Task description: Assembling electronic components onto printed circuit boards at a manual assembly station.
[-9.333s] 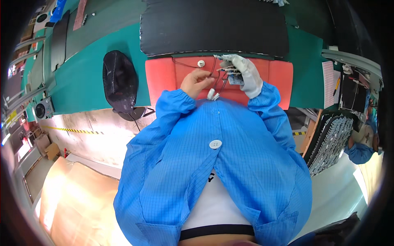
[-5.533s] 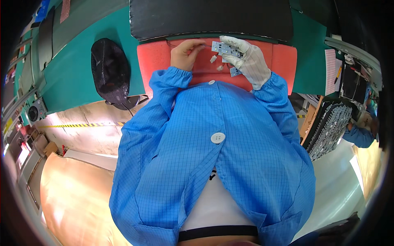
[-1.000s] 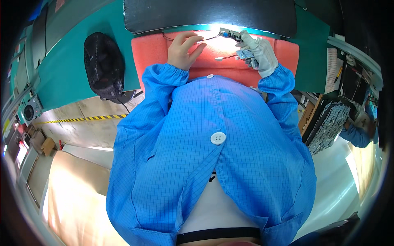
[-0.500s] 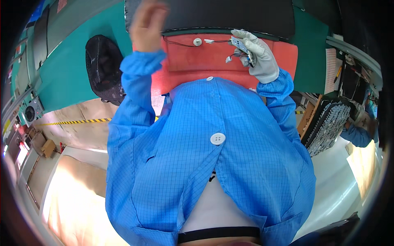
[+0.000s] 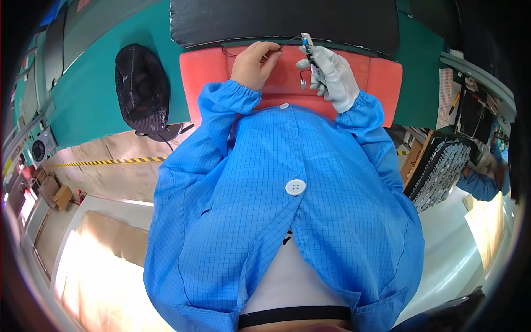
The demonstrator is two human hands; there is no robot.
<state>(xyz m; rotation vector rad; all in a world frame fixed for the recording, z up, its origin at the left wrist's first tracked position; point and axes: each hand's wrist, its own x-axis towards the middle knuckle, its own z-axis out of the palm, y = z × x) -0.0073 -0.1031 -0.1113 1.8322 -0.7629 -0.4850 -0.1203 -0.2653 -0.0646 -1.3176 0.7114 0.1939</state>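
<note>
My bare left hand is closed over the red foam pad, its fingertips pinching a thin dark wire. That wire runs across to a small circuit board, seen nearly edge-on, which my white-gloved right hand grips. A short lead with a white connector dangles below the board. Whatever else lies under my left fingers is hidden.
The red foam pad rests on a green bench top. Beyond it lies a black mat. A black mesh cap sits at the left. On the right are a printed sheet and a co-worker's sleeve.
My left hand has come down from the upper left onto the wire. My right hand has shifted slightly left and turned the board edge-on. The white round part no longer shows.
</note>
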